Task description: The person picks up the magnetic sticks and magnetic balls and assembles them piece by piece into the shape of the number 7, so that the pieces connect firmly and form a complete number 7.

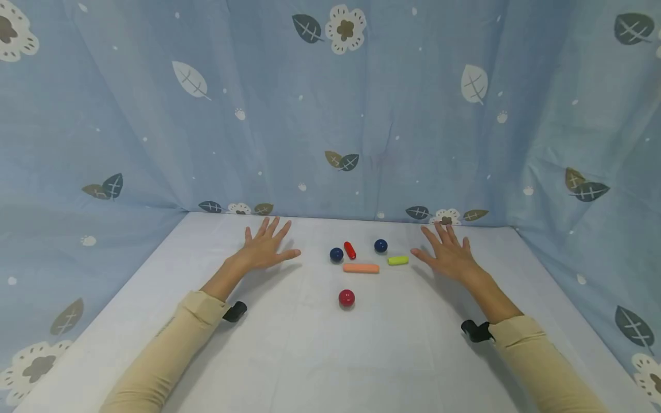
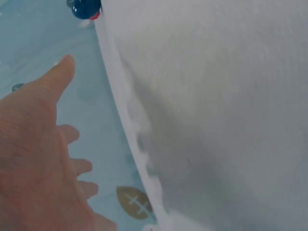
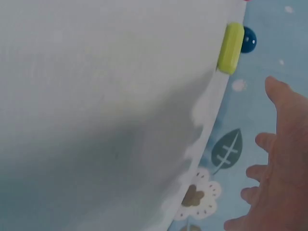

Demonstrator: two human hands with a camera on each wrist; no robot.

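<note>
My left hand (image 1: 262,250) is spread over the left part of the white table, fingers straight and nothing in it. On the other side my right hand (image 1: 450,256) is spread the same way, its thumb nearest a short yellow-green stick (image 1: 398,260). Between the hands lie an orange stick (image 1: 361,268), a small red stick (image 1: 350,250) and two dark blue balls (image 1: 337,254), the second blue ball (image 1: 380,245) farther right. A red ball (image 1: 346,297) sits closer to me. In the right wrist view the yellow-green stick (image 3: 231,48) overlaps a blue ball (image 3: 248,40).
A blue curtain (image 1: 289,126) with leaf and flower prints rises behind the table and along both sides. The white cloth (image 1: 356,355) covers the tabletop. Each forearm wears a black wrist camera (image 1: 235,311) below a beige sleeve (image 1: 170,350).
</note>
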